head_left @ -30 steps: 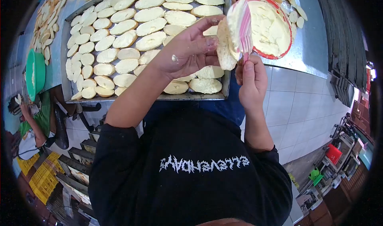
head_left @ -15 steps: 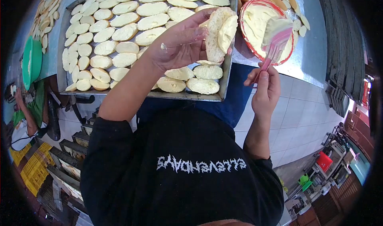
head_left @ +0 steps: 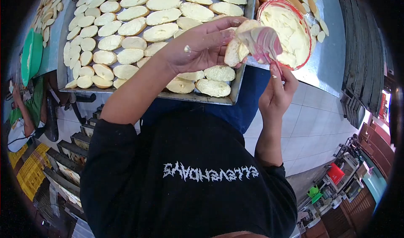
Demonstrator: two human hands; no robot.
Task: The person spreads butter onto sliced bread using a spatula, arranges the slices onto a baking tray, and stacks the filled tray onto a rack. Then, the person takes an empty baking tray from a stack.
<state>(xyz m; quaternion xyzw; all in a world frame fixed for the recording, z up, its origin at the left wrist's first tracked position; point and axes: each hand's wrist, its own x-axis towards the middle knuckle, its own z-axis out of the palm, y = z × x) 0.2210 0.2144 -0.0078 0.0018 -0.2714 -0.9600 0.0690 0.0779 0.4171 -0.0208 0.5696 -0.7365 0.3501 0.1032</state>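
Nearest us, the right hand's (head_left: 277,88) fingers pinch the pink spatula (head_left: 264,43) by its handle, leaving the smeared blade free over the bread slice (head_left: 232,55). The left hand's (head_left: 200,48) fingers clasp that slice — steadying it, we judge, against the blade. Beyond, coated slices (head_left: 163,17) lie face up in the tray (head_left: 147,95), likely protecting their spread; the red-rimmed bowl (head_left: 310,38) sits beside it on the tabletop (head_left: 326,65), apparently for easy reach.

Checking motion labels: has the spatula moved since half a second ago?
Yes: judged against the bowl, the spatula has moved toward the picture's left, from in front of the cream to the bread in the left hand.
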